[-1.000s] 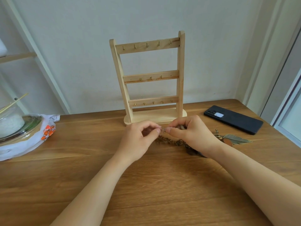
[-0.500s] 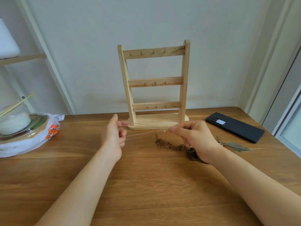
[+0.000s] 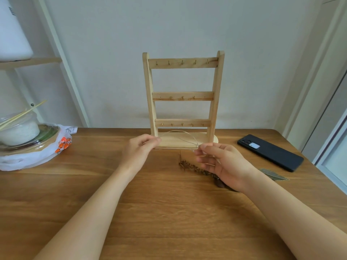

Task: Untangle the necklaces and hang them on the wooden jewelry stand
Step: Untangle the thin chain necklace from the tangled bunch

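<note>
Head view: a pale wooden jewelry stand (image 3: 183, 96) with three rails, small brass hooks and an oval base stands at 12 o'clock on the grainy wood table (image 3: 169, 212). The left hand (image 3: 139, 150) and right hand (image 3: 223, 162) each pinch a thin pale necklace (image 3: 176, 130), looped before the base. A dark knobby chain (image 3: 189, 167) lies under the right hand. A matte black phone (image 3: 270, 152) lies at 2 o'clock.

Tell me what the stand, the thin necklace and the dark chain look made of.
The stand: pale, unfinished-looking wood with visible grain and small brass-coloured hooks. The thin necklace: probably fine pale metal, possibly cord; too thin to tell. The dark chain: bronze-toned metal links, dull, seemingly antiqued.
</note>
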